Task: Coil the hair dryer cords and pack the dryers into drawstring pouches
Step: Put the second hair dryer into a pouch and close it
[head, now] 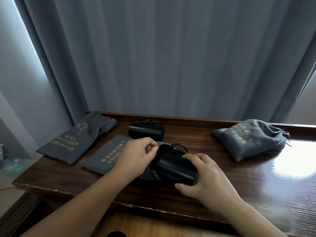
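From the head view, the right hand (203, 175) wraps around the black dryer (174, 170), fingers over its barrel and thumb under its near end; the left hand (136, 154) pinches the rim of the grey pouch (106, 154) just beyond the dryer's far end; the coiled cord (177, 147) sits loose above that rim, half outside; it may snag the mouth and spring open as the dryer goes in, and a one-point pinch may let the mouth fold shut; a second dryer (146, 132) waits beyond the pinch, a flat pouch (73, 139) left of it, a filled pouch (248, 139) well right.
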`<state>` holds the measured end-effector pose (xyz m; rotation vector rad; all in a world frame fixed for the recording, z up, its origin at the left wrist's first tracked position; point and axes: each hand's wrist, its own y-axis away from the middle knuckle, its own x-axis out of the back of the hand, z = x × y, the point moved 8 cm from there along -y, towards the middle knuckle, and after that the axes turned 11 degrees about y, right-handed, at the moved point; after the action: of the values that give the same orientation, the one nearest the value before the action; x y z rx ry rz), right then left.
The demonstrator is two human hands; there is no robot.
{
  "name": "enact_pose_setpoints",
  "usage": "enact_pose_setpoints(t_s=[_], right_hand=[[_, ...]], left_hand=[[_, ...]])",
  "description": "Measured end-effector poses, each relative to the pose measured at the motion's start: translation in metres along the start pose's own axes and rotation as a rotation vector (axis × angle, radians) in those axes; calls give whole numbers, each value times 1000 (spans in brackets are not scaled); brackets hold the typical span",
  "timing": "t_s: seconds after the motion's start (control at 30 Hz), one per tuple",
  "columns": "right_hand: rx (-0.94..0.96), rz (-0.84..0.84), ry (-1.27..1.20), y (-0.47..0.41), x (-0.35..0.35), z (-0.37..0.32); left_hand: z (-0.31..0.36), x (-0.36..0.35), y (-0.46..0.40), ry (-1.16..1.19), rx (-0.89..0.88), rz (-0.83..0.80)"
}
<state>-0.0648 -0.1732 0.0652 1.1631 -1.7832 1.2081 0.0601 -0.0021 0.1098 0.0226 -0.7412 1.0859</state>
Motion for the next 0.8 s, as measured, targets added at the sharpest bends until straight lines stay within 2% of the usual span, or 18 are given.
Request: enact_pose_setpoints(t_s=[0.1, 0.2, 0.37, 0.47, 0.6, 0.7, 0.8], right_hand=[[67, -29, 133, 1, -5, -12], [207, -16, 259, 4, -12, -26], [329, 8, 347, 6, -20, -39], [244, 59, 284, -2, -15, -34], [-4, 91, 99, -11, -9, -9], [-102, 81, 24, -10, -8, 0], [-69, 54, 69, -4, -14, -7]], left_hand=[[0, -1, -2, 32, 33, 13], [1, -3, -6, -31, 55, 37], [12, -13, -11, 9, 33, 19], [26, -22, -4, 69, -66, -58], [31, -27, 10, 13, -224, -134], [24, -26, 14, -44, -269, -96], [22, -27, 9, -66, -258, -3]])
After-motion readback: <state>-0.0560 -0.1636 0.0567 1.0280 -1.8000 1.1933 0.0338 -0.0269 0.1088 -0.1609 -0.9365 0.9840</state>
